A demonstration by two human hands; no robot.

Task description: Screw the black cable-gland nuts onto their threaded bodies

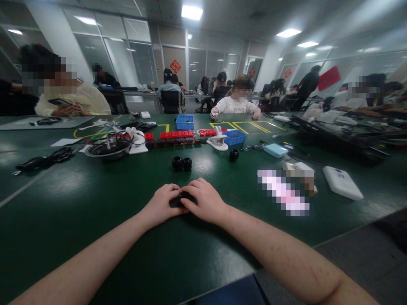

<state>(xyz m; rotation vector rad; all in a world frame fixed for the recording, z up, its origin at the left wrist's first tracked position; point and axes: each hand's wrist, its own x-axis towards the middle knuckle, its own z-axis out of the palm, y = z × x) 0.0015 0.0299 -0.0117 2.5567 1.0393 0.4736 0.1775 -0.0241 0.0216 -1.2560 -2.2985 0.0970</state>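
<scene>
My left hand (163, 202) and my right hand (204, 200) meet just above the green table, their fingers curled round a small glossy black object (182, 199). Most of it lies behind my fingers, so its kind and whether it is one piece or two cannot be made out. Beyond my hands a black round piece (177, 163) stands side by side with a second black round piece (187, 164). Further right sits another black round piece (234, 155), which looks like a ribbed knob or small jar.
Across the middle run red socket strips (176, 134), with a white clip stand (218, 140), a blue bin (185, 122) and another blue bin (235, 137). Left are a metal bowl (108, 149) and black cables (44, 160). Right lie a light-blue case (275, 150) and white box (342, 182). People sit beyond.
</scene>
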